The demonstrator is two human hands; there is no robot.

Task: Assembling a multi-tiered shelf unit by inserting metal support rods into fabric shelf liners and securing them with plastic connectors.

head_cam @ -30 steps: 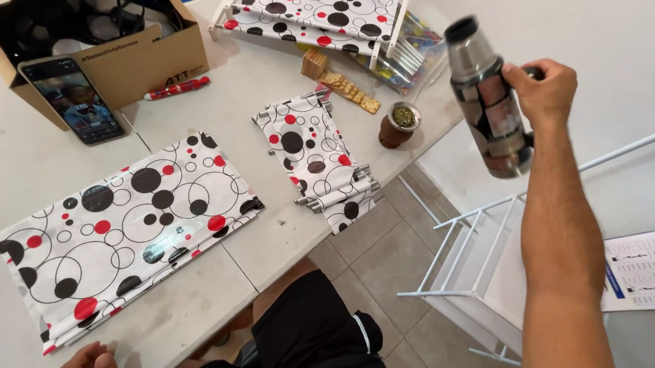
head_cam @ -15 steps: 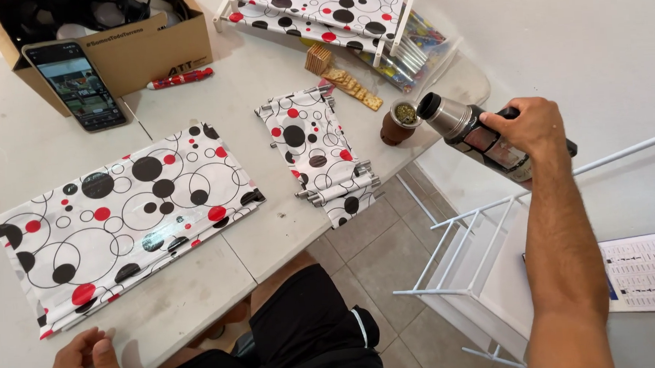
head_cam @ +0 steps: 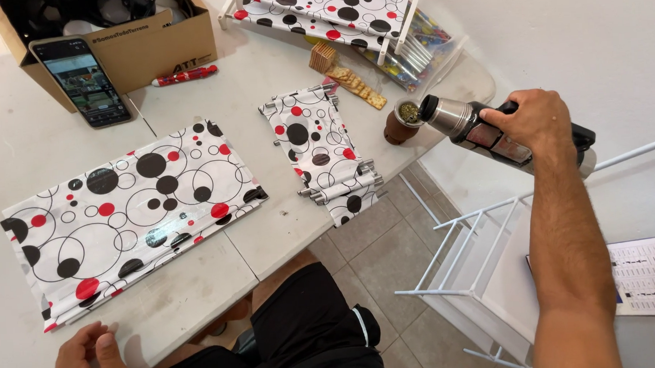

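1. Head view, right side: the right hand [head_cam: 530, 121] grips a steel flask [head_cam: 489, 134], fingers closed round its body. The flask is tipped nearly level, its mouth just above a small brown cup [head_cam: 401, 124] filled with green herb. The cup stands at the table's right edge.
2. Head view, lower left: the left hand [head_cam: 90, 362] rests at the near edge of the table [head_cam: 198, 288], fingers loosely curled, holding nothing.
3. Surface: a white table, made of two panels with a seam between them. On it lies a large folded cloth [head_cam: 131, 217], white with black and red circles, well apart from the cup. A smaller bundle of the same cloth [head_cam: 322, 151], with metal rods at its ends, hangs partly over the table's edge.
4. Far end: a cardboard box [head_cam: 148, 44], a phone [head_cam: 81, 81] leaning on it, a red pen [head_cam: 184, 76], crackers [head_cam: 356, 85], and a further rack of patterned cloth [head_cam: 333, 8].
5. Room: grey floor tiles [head_cam: 376, 256] below, a white wall at right, a white wire shelf frame [head_cam: 473, 258] beside the table, and a printed sheet [head_cam: 650, 275] lying on it.
6. The person sits, in black shorts [head_cam: 306, 342].
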